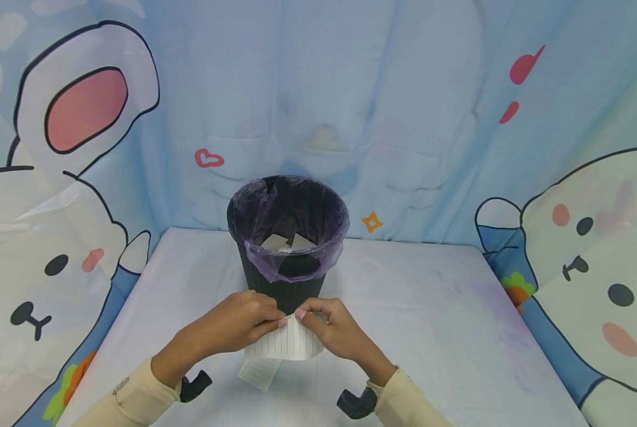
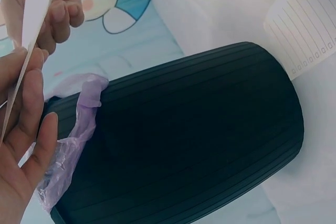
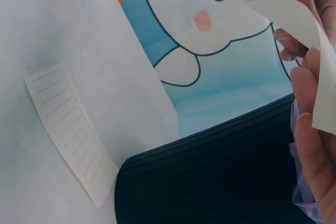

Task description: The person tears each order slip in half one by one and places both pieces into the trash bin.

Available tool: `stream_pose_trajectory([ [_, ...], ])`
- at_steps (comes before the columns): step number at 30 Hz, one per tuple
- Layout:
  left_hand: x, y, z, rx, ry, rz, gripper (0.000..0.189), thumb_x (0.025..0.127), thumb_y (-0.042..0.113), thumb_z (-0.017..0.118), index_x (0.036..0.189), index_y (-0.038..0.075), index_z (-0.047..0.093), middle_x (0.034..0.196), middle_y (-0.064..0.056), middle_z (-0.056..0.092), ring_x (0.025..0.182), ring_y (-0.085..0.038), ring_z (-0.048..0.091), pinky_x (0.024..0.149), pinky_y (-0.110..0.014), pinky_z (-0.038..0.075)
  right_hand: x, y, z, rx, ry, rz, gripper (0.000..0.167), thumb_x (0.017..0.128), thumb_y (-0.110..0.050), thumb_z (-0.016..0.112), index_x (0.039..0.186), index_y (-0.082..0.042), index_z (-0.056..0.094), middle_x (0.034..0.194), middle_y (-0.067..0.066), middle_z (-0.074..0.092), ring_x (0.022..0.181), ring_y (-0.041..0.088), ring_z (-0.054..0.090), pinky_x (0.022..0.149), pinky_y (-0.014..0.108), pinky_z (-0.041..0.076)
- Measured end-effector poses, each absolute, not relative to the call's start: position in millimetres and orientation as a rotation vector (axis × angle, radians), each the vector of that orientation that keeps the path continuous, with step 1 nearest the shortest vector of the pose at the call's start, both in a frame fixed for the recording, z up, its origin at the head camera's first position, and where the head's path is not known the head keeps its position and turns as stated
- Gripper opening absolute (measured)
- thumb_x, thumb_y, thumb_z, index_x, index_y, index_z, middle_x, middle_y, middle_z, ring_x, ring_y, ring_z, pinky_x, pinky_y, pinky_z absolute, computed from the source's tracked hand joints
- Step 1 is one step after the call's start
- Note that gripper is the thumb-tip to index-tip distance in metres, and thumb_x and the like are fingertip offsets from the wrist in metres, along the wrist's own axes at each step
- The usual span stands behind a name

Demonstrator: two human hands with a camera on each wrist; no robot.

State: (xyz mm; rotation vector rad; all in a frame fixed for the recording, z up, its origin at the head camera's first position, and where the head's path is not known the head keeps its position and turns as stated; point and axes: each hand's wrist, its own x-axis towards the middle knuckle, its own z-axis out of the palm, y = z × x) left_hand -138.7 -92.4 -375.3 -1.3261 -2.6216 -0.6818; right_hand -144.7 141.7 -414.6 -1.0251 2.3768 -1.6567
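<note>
At your left, your left hand (image 1: 244,320) pinches the upper edge of a white lined paper sheet (image 1: 285,343), thinly ruled and curling, raised in front of the bin. A ruled slip (image 1: 260,375) lies on the bench (image 1: 430,320) just beside the bin's base. The black ribbed bin (image 1: 289,292) stands upright, purple liner (image 1: 262,264) folded over its rim, pale paper pieces (image 1: 276,242) inside. Rightmost, your right hand (image 1: 331,329) pinches the same edge.

Blue fabric backdrop (image 1: 414,118), visibly creased, hangs behind a pale table (image 1: 430,308). Printed thereon: large white rabbit (image 1: 14,237) at left, white cartoon animal (image 1: 575,290) at right, red heart (image 1: 200,159), orange star (image 1: 372,222).
</note>
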Motion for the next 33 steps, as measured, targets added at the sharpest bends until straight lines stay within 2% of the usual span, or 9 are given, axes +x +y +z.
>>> stream_pose_trajectory([
  [33,-137.9,-93.9,-373.7,-1.313,-2.601,-0.689,0.012,0.093,0.016,0.072,0.1,0.013,0.081,0.07,0.01,0.062,0.063,0.002,0.044,0.061,-0.015,0.044,-144.1,140.6,-411.0,-0.986,2.37,-1.69,0.021,0.101,-0.006,0.054,0.088,0.001,0.07,0.086,0.017,0.071,0.069,0.007,0.064,0.06,0.029,0.059],
])
